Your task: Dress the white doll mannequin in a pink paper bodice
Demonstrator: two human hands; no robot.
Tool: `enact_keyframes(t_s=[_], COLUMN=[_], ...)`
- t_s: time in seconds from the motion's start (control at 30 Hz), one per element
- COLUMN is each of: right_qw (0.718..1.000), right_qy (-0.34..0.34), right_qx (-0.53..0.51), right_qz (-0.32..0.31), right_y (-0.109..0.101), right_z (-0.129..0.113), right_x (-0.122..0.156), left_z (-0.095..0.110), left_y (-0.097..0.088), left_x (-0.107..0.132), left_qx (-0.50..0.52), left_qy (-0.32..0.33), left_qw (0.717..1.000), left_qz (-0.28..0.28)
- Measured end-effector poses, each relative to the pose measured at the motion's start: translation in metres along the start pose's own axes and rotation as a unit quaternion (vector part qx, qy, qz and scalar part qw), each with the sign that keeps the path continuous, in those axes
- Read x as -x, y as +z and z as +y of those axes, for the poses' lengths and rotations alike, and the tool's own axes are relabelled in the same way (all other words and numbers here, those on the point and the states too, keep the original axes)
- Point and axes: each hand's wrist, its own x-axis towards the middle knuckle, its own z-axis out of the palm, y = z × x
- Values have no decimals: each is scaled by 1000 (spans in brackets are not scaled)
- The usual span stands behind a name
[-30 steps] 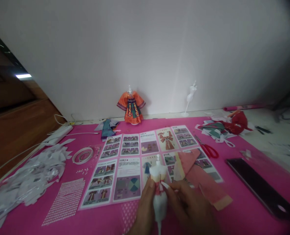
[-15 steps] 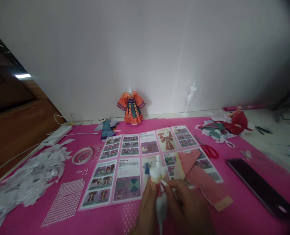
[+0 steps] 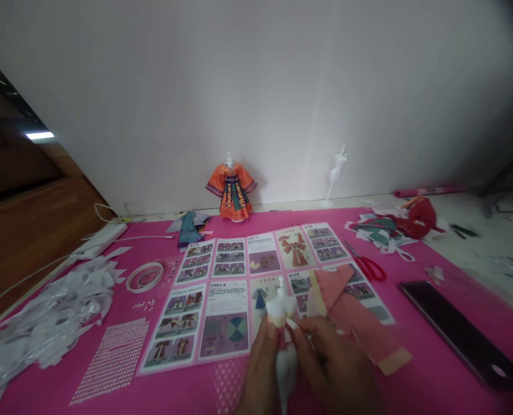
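A small white doll mannequin (image 3: 281, 304) stands upright between my hands at the lower middle. A cream-and-red strip of cloth (image 3: 278, 319) wraps round its chest. My left hand (image 3: 260, 372) is closed round the mannequin's left side, thumb pressed on the strip. From the other side, my right hand (image 3: 328, 363) pinches the front of the strip between thumb and forefinger; the exact grip is partly hidden. A salmon-pink cloth garment piece (image 3: 360, 325) with cream edging lies just beyond and right of my right hand.
An instruction sheet (image 3: 222, 294) lies on the pink mat (image 3: 161, 395). Red-handled scissors (image 3: 371, 268) and a phone (image 3: 459, 331) are to the right. Tape rolls (image 3: 146, 276) and plastic wrappers (image 3: 53, 323) are leftward. A dressed mannequin (image 3: 233, 187) and a bare one (image 3: 338, 170) stand behind.
Very little differs. Both hands keep their places at the mannequin's chest, with a slight shift of the right fingers at the cloth strip. The view has moved slightly.
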Motion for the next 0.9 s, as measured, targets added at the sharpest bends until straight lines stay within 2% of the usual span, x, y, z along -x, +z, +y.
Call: enact_keyframes(t_s=[0.07, 0.13, 0.27, 0.37, 0.5, 0.57, 0.7, 0.8, 0.9], right_qw=[1000, 999, 999, 993, 986, 973, 921, 896, 874], right_qy=[13, 24, 41, 86, 111, 137, 210, 229, 275], right_qx=[19, 29, -20, -68, -119, -180, -325, -376, -392], right_qz=[6, 6, -30, -47, -35, -42, -49, -48, -83], right_y=[3, 4, -5, -16, -21, -18, -7, 3, 10], right_z=[0, -1, 0, 6, 22, 31, 41, 41, 34], right_x=[0, -1, -2, 0, 3, 5, 13, 21, 26], left_z=[-1, -1, 0, -1, 2, 5, 8, 5, 0], left_y=[1, 3, 4, 1, -2, 0, 3, 0, -8], left_x=[2, 2, -5, -13, -16, -15, -14, -16, -19], left_qx=[-19, -24, 67, 117, 51, 48, 65, 10, -91], left_qy=[17, 22, -33, -71, -41, -45, -47, -23, 21], left_qw=[1000, 999, 996, 990, 997, 995, 986, 983, 984], left_qz=[17, 9, -48, -43, -44, -68, -145, -179, -150])
